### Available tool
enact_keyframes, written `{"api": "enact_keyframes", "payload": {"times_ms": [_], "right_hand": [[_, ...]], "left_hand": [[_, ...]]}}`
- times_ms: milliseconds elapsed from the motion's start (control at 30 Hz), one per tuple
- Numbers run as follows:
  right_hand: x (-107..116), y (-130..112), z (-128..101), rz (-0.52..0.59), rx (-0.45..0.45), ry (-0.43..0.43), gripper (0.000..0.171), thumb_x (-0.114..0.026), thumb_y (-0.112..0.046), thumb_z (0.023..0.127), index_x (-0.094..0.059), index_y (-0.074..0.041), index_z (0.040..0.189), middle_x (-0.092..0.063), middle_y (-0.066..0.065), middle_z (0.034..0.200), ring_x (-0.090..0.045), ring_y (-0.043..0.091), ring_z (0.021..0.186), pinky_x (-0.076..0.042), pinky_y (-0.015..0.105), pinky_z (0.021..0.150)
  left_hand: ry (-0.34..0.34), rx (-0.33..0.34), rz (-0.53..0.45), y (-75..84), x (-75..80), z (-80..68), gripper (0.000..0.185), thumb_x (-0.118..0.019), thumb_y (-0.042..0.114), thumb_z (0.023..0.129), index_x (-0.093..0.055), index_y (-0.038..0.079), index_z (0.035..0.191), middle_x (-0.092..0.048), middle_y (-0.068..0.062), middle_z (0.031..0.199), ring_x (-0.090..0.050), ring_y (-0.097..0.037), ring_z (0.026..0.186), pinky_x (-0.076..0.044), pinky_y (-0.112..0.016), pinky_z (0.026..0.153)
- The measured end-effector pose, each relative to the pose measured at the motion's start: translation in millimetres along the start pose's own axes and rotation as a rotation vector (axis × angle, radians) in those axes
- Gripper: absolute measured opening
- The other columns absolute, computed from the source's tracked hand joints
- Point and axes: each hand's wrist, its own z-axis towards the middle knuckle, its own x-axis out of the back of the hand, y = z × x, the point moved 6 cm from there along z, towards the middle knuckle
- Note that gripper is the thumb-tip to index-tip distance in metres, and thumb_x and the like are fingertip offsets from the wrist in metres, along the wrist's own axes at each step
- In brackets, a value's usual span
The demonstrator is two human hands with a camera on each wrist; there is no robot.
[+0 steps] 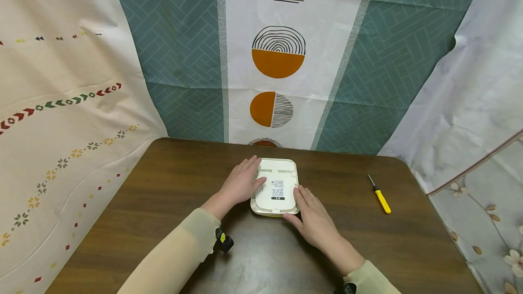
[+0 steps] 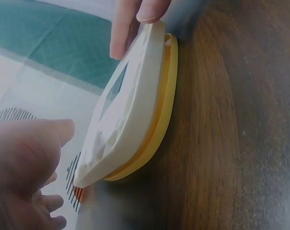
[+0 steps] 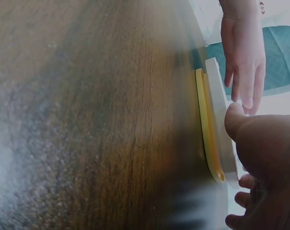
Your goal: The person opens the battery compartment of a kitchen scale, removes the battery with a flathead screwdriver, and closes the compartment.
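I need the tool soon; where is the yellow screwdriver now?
In the head view, the yellow screwdriver lies on the wooden table, right of the white device, beyond the right hand.

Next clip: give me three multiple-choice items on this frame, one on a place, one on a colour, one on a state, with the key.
1. Where does the screwdriver lie on the table?
A. right of the device
B. under the left hand
C. on top of the device

2. What colour is the device's lower rim?
A. red
B. yellow
C. black

3. How do the hands meet the device?
A. both are lifted clear of it
B. only the right hand touches it
C. left hand and right hand rest on it with straight fingers

Key: 1 A, the head view shows the screwdriver apart, off to the device's right. 2 B, both wrist views show a yellow band under the white shell. 3 C, the head view shows each hand flat at one side of the device.
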Motion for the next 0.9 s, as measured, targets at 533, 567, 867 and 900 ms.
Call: {"api": "enact_keyframes", "payload": {"times_ms": [533, 567, 867, 900], "right_hand": [[-2.5, 1.3, 4.1, -0.004, -0.016, -0.007, 0.086, -0.072, -0.047, 0.107, -0.038, 0.003, 0.169, -0.034, 0.026, 0.175, -0.032, 0.046, 0.162, -0.030, 0.064, 0.128], [-2.5, 1.1, 4.1, -0.004, -0.015, -0.006, 0.086, -0.072, -0.047, 0.107, -0.039, 0.004, 0.169, -0.034, 0.027, 0.175, -0.032, 0.047, 0.162, -0.030, 0.064, 0.128], [-2.0, 3.5, 5.7, -0.017, -0.013, -0.019, 0.085, -0.071, -0.048, 0.108, -0.040, 0.003, 0.168, -0.034, 0.025, 0.175, -0.031, 0.046, 0.162, -0.030, 0.064, 0.128], [-2.3, 4.1, 6.1, -0.020, -0.013, -0.022, 0.085, -0.071, -0.048, 0.108, -0.040, 0.002, 0.169, -0.033, 0.025, 0.176, -0.031, 0.046, 0.163, -0.030, 0.064, 0.128]], "left_hand": [[-0.016, 0.010, 0.023, 2.6, -6.1, 6.7, 0.069, -0.063, 0.042, 0.114, -0.043, 0.008, 0.170, -0.035, -0.017, 0.177, -0.033, -0.043, 0.162, -0.026, -0.060, 0.131], [-0.019, 0.011, 0.024, 2.8, -6.4, 6.7, 0.068, -0.062, 0.042, 0.114, -0.043, 0.008, 0.170, -0.035, -0.017, 0.177, -0.033, -0.043, 0.163, -0.026, -0.060, 0.131], [-0.044, 0.022, 0.031, 2.2, -8.6, 7.0, 0.065, -0.060, 0.042, 0.115, -0.046, 0.008, 0.168, -0.037, -0.015, 0.176, -0.031, -0.042, 0.164, -0.024, -0.062, 0.131], [-0.045, 0.022, 0.032, 2.2, -8.7, 7.0, 0.065, -0.060, 0.042, 0.115, -0.046, 0.008, 0.168, -0.037, -0.015, 0.176, -0.031, -0.042, 0.164, -0.024, -0.063, 0.131]]}}
